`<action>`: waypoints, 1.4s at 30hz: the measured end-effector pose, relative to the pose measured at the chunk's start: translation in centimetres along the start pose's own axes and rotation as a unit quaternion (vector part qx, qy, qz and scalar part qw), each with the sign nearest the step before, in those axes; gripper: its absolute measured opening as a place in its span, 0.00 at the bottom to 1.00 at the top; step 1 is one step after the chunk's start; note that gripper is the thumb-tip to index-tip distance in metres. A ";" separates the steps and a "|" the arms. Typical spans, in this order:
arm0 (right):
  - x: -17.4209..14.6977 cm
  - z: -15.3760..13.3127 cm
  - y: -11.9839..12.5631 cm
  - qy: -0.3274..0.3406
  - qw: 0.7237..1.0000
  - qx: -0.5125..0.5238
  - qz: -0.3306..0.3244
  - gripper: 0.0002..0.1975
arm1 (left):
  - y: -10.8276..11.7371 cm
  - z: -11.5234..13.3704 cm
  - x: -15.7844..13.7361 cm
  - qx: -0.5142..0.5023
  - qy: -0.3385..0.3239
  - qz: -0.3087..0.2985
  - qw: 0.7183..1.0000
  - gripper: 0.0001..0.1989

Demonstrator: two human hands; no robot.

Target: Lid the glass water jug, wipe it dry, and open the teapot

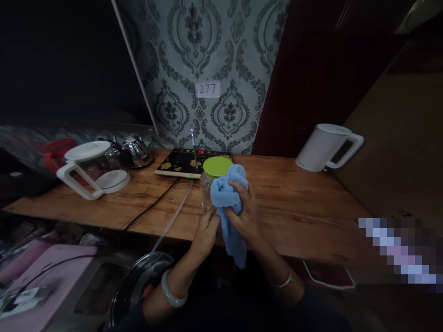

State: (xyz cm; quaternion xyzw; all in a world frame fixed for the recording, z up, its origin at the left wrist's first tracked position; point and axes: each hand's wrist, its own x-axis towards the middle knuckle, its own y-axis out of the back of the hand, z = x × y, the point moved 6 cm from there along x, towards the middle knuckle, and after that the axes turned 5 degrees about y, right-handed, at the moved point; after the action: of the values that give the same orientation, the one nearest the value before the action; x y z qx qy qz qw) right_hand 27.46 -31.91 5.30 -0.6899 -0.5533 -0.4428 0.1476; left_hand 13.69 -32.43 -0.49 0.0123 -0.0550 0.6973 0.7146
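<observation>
A light blue cloth (226, 193) is bunched up in front of a clear jar with a lime-green lid (217, 166). My right hand (247, 214) grips the cloth from the right, its fingers pressed into the folds, and one end hangs down past the table's front edge. On the cloth's left edge my left hand (206, 233) is closed, the fingertips pinching it low down. Much of the jar (205, 189) is hidden behind the cloth and hands. It stands upright on the wooden table, just in front of a black electric tea stove (178, 161) with gold flowers.
A glass pot with white lid and handle (93, 173), a steel kettle (136, 152) and a red-handled item (55, 152) stand left. A white electric kettle (327, 147) is at right. A cable (154, 203) and clear tube (173, 216) cross the wooden table (294, 207).
</observation>
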 end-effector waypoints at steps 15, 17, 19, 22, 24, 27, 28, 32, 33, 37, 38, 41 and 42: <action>-7.7 4.1 -2.0 0.004 0.996 0.005 0.094 0.30 | 0.6 0.7 0.8 -0.058 -0.024 0.003 0.998 0.13; -8.7 4.6 -2.3 -0.020 0.993 0.023 0.111 0.30 | 0.7 0.9 0.7 -0.043 -0.027 0.006 0.999 0.12; -9.5 5.1 -2.5 -0.057 0.989 0.048 0.125 0.29 | 0.7 1.0 0.7 -0.038 -0.031 0.003 0.999 0.11; -10.2 6.1 -2.7 -0.111 0.984 0.075 0.117 0.29 | 0.5 1.2 0.6 -0.039 -0.036 -0.002 0.999 0.12; -10.2 6.5 -2.6 -0.122 0.985 0.081 0.095 0.29 | 0.1 1.6 0.7 -0.030 -0.032 -0.018 0.999 0.13; -9.7 6.9 -2.2 -0.124 0.985 0.101 0.069 0.28 | -1.1 2.3 0.8 -0.021 -0.030 -0.065 0.997 0.16; -9.6 7.0 -1.9 -0.132 0.982 0.115 0.068 0.28 | -1.5 2.5 0.9 -0.026 -0.030 -0.078 0.996 0.17; -9.5 9.0 0.0 -0.240 0.943 0.183 0.138 0.29 | -3.1 2.8 1.5 -0.073 -0.018 -0.099 0.992 0.20; -9.6 9.7 0.6 -0.277 0.926 0.192 0.169 0.28 | -3.4 2.7 1.7 -0.078 -0.016 -0.102 0.992 0.20; -8.3 10.4 3.2 -0.318 0.894 0.188 0.252 0.27 | -4.1 2.3 2.2 -0.078 -0.011 -0.100 0.992 0.21; -7.4 9.9 3.6 -0.302 0.899 0.183 0.258 0.29 | -4.0 2.1 2.3 -0.082 -0.005 -0.095 0.992 0.21; -4.1 7.8 4.1 -0.226 0.928 0.164 0.245 0.32 | -3.6 1.7 2.3 -0.088 0.000 -0.082 0.993 0.24; -2.9 6.9 3.8 -0.192 0.944 0.158 0.219 0.32 | -3.3 1.7 2.2 -0.086 -0.005 -0.079 0.993 0.25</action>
State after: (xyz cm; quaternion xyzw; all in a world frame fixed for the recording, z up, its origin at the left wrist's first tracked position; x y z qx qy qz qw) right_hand 33.93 -30.28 0.22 -0.8339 -0.4688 -0.1658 0.2393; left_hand 16.96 -30.45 1.60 -0.0413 -0.1173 0.6312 0.7656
